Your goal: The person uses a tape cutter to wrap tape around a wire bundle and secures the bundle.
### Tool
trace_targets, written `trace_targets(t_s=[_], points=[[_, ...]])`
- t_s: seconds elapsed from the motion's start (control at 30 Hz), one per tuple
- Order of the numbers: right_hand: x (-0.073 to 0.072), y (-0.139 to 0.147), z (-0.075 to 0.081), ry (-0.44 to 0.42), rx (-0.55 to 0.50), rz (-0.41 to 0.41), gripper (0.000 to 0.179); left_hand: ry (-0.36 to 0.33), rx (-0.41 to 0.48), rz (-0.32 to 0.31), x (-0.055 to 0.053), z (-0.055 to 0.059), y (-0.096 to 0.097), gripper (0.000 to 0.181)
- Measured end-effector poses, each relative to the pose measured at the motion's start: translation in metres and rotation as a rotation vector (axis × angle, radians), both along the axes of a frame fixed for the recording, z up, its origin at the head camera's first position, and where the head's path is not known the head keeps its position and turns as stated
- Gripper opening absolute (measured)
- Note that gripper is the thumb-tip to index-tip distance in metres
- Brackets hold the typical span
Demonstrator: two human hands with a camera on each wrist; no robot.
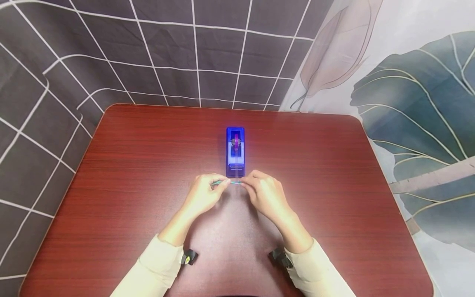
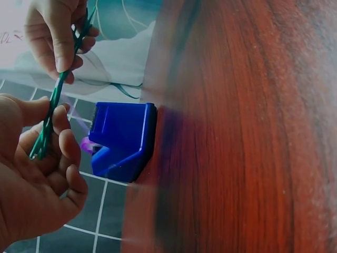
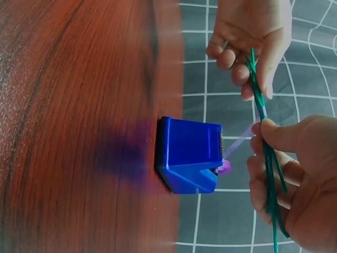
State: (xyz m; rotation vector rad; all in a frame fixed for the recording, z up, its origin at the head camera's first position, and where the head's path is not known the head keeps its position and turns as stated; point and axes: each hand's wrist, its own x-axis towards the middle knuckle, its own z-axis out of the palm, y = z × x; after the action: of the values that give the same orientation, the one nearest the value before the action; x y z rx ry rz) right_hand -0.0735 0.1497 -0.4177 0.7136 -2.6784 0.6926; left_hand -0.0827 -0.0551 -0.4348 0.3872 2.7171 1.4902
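1. Green stems (image 1: 227, 182), a thin bundle of them, are held level just in front of the blue tape dispenser (image 1: 235, 152), low over the red counter (image 1: 111, 185).
2. One end is pinched in the left hand (image 1: 203, 194), the other in the right hand (image 1: 264, 193); the fingers (image 2: 64, 47) are curled tight round the bundle, nothing slack.
3. A clear strip of tape (image 3: 238, 142) is seen running from the dispenser's cutter to the bundle, so looks like taping is underway.
4. Probably left: wrapping it round and tearing it off. No wrap can be made out yet tbh.
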Motion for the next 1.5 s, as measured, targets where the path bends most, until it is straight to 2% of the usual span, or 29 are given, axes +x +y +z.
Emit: trace_targets(t_s=[0.4,0.77,1.23,1.5], points=[[-0.0013,-0.0007,0.0014,-0.053,0.013,-0.006,0.01,-0.039,0.043,-0.009,-0.0022,-0.0052,-0.0001,0.014],[-0.0062,0.0029,0.0027,-0.173,0.041,-0.01,0.009,-0.007,0.042,0.005,-0.0023,-0.0072,-0.0008,0.013],[-0.0071,0.0031,0.0002,-0.143,-0.018,-0.015,0.006,0.026,0.082,0.035,-0.0026,-0.0084,-0.0008,0.011],[-0.0086,0.0038,-0.002,-0.158,-0.046,-0.027,0.006,0.056,0.094,0.028,-0.0042,-0.0098,-0.0006,0.01]])
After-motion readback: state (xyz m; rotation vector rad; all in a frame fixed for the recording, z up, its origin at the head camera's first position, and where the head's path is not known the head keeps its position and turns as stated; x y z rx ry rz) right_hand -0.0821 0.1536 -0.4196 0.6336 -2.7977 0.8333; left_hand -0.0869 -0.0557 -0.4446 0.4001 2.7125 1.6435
